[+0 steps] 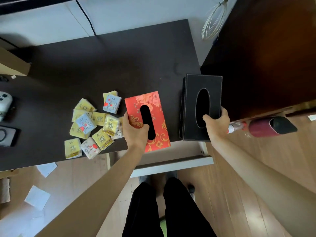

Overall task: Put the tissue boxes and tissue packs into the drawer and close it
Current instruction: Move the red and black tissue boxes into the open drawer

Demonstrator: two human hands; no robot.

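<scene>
A red tissue box (154, 108) with gold flowers lies on the dark desk (102, 65), its near end hanging over the front edge. My left hand (135, 130) grips its near left side, thumb in the oval slot. A black tissue box (193, 100) stands to its right at the desk's corner. My right hand (216, 123) holds its near right edge, thumb at the slot. Several yellow and blue-white tissue packs (93, 124) lie in a loose heap left of the red box. The white drawer (172, 162) is open below the desk's front edge.
A dark wooden cabinet (265, 57) rises at the right, with a red bottle-like object (263, 127) below it. A coiled white cable (213, 21) hangs at the back. A cardboard box (12, 64) and small devices (5, 103) sit at the far left. Paper scraps (37, 197) lie on the floor.
</scene>
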